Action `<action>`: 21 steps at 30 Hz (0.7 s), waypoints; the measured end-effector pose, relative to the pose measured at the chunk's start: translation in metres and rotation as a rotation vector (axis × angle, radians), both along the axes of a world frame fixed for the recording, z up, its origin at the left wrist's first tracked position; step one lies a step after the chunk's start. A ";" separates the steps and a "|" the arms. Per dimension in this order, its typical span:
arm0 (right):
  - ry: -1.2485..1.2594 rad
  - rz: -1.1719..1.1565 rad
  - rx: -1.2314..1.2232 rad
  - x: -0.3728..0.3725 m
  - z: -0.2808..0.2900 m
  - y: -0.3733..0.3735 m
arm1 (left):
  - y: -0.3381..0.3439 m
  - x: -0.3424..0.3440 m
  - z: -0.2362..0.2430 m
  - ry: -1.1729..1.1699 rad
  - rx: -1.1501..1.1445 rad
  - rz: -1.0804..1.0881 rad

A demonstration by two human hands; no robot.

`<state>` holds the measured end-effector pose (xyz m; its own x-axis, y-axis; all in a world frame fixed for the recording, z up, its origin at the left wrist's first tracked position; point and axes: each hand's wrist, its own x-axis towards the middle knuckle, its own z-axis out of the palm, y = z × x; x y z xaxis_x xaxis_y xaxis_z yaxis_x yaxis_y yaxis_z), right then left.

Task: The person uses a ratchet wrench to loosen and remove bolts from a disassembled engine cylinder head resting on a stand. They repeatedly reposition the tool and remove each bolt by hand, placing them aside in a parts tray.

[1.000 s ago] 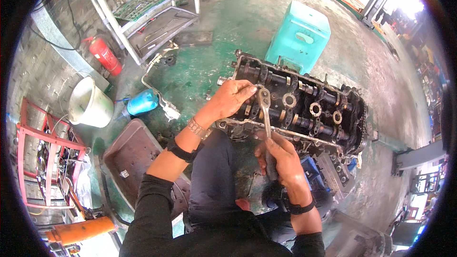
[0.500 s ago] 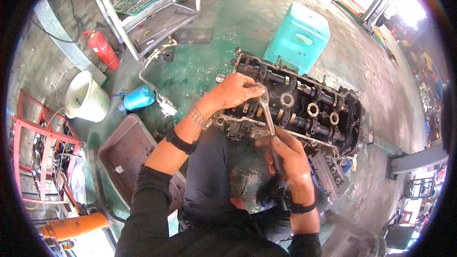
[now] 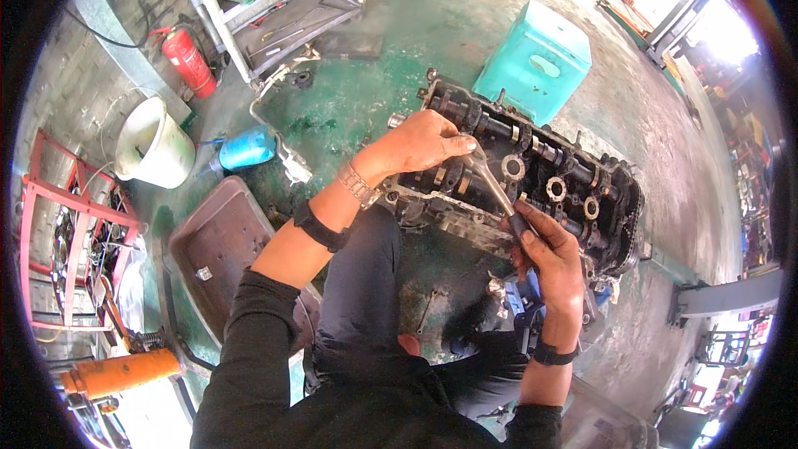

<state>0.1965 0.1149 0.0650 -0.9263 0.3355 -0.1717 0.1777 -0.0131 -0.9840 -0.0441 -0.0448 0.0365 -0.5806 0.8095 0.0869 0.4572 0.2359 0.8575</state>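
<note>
Across the cylinder head [image 3: 611, 199], with its dark oily camshafts and round caps showing, lies a ratchet wrench [image 3: 494, 186]. My left hand [image 3: 416, 148] is closed on the ratchet's head, thumb on top, above the left part of the cylinder head. Whatever sits beneath the ratchet's head is hidden by that hand. My right hand [image 3: 550, 259] is wrapped round the handle's near end, over the cylinder head's front edge. The handle slants from the left hand down toward the right one.
Behind the cylinder head stands a turquoise plastic stool [image 3: 536, 62]. To the left are a grey-brown tub [image 3: 218, 249], a blue canister [image 3: 248, 148], a white bucket [image 3: 156, 141], a red fire extinguisher [image 3: 189, 62] and a shelf cart [image 3: 291, 29]. A steel lift arm [image 3: 727, 291] lies right.
My right hand has swung the handle's near end to the right and slightly away from me. My left hand stays on the ratchet's head. The whole view has shifted a little.
</note>
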 end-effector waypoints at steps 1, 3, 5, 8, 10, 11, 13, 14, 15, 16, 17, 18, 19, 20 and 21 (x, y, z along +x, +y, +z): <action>-0.007 -0.014 -0.001 0.000 -0.001 0.000 | 0.000 0.000 0.000 0.005 -0.008 0.009; -0.002 -0.021 0.002 0.001 -0.003 -0.002 | 0.000 0.001 0.001 -0.001 -0.004 -0.001; 0.022 -0.010 0.003 0.005 -0.008 -0.008 | 0.000 0.000 0.002 0.008 -0.018 -0.008; 0.025 -0.056 0.089 0.007 -0.022 -0.027 | 0.001 -0.001 0.004 -0.002 -0.041 -0.024; 0.043 -0.073 0.177 0.010 -0.030 -0.039 | 0.000 -0.001 0.004 -0.038 -0.043 -0.040; 0.031 -0.097 0.205 0.011 -0.033 -0.044 | -0.001 -0.001 0.005 -0.064 -0.032 -0.050; 0.025 -0.083 0.322 0.013 -0.036 -0.051 | -0.003 -0.002 0.005 -0.099 -0.033 -0.059; 0.021 -0.072 0.339 0.014 -0.037 -0.054 | -0.004 -0.002 0.005 -0.136 -0.039 -0.061; 0.016 -0.061 0.356 0.014 -0.038 -0.058 | -0.004 -0.002 0.006 -0.165 -0.043 -0.061; -0.030 -0.047 0.315 0.012 -0.038 -0.060 | -0.005 -0.002 0.006 -0.196 -0.050 -0.063; 0.058 -0.058 0.383 0.011 -0.038 -0.062 | -0.005 -0.002 0.006 -0.174 -0.034 -0.078; 0.079 -0.057 0.397 0.009 -0.038 -0.063 | -0.007 -0.002 0.006 -0.145 -0.055 -0.071; 0.082 -0.064 0.387 0.008 -0.037 -0.063 | -0.007 -0.003 0.007 -0.112 -0.070 -0.074; 0.059 -0.078 0.387 0.008 -0.035 -0.061 | -0.005 -0.004 0.007 -0.073 -0.080 -0.081; 0.061 -0.059 0.465 0.009 -0.033 -0.059 | -0.004 -0.004 0.007 -0.180 -0.094 -0.092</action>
